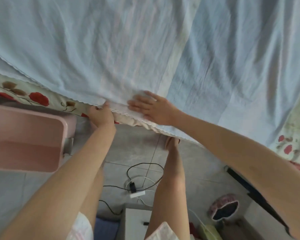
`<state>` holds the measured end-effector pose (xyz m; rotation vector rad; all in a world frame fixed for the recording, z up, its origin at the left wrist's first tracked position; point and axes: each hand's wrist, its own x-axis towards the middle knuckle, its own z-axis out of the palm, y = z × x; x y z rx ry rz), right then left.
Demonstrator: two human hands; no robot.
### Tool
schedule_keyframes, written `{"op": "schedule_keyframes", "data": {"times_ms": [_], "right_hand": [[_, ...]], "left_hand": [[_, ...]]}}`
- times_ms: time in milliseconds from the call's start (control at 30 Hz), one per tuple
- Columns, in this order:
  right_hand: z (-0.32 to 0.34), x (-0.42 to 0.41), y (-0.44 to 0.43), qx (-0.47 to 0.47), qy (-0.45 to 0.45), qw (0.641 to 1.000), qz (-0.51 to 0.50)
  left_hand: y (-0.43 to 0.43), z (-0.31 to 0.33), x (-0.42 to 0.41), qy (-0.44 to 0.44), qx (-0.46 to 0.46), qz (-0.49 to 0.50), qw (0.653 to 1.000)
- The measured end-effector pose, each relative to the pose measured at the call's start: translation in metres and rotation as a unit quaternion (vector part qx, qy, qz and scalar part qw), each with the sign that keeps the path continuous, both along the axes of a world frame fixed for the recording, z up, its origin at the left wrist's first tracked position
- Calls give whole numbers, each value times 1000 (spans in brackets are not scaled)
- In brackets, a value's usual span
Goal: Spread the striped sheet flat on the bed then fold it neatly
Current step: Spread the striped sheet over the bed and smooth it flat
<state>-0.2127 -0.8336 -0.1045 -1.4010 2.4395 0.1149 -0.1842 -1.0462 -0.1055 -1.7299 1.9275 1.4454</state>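
Bedroom, tiled floor (142, 149), bed (33, 96) with floral cover across upper frame. Left to right:

Pink tub (24, 135) at far left, beside bed edge, clear of the work.

Striped sheet (145, 49) lying over bed, pale blue with faint stripes, mostly spread but wrinkled. Near scalloped hem running diagonally from upper left down to lower right along bed edge; stripes, and so likely the long axis, running away from the body.

Left hand (101, 112) at the hem, fingers closed, pinching sheet edge from below/front.

Right hand (151, 107) just beside it, fingers spread, palm pressed flat on sheet right at the hem, pinning it.

Both hands bunched at one point near hem middle; right hand nearer the long uncovered stretch of hem to lower right.

Judgement: still spreading phase, not folding. Next move probably sliding apart along hem to tension it. Risk: dragging sheet off bed edge toward floor.

Cables and power strip (137, 194) on floor between legs, irrelevant.
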Motion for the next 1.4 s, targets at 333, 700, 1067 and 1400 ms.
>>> {"op": "schedule_keyframes", "data": {"times_ms": [333,700,1067,1400], "right_hand": [[18,-85,97,84,95,914,-385],[-12,-137,148,23,10,957,-291],[16,13,105,-21,-66,998,3],[41,48,275,170,-62,815,-551]], "left_hand": [[27,-4,-1,74,-5,92,993],[23,-14,4,98,14,109,989],[64,16,18,129,-7,146,981],[256,23,109,95,196,149,965]]}}
